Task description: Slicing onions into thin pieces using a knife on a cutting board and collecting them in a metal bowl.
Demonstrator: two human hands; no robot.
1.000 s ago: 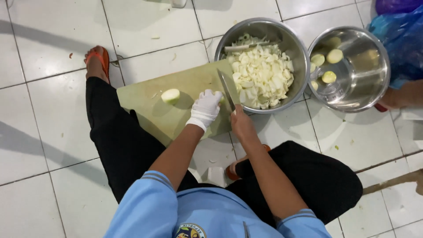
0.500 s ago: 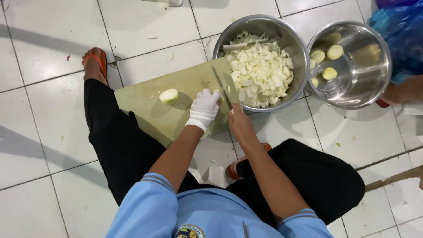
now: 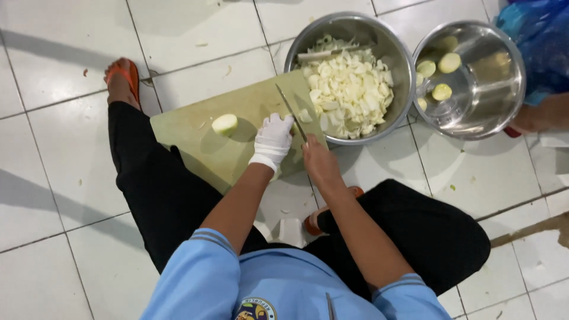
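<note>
My gloved left hand (image 3: 272, 137) presses a vegetable piece onto the green cutting board (image 3: 195, 133) on the floor; my right hand (image 3: 319, 161) grips the knife (image 3: 291, 111), beside the chopped-vegetable bowl (image 3: 392, 53).

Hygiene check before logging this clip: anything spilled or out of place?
Small scraps lie scattered on the floor tiles beyond the cutting board. The board's right corner overlaps the rim of the bowl of chopped pieces.

Two steel bowls (image 3: 349, 35) (image 3: 510, 77), one cutting board (image 3: 195, 142), one knife (image 3: 291, 111), one peeled half (image 3: 224, 124) on the board, four pieces (image 3: 441, 92) in the right bowl.
</note>
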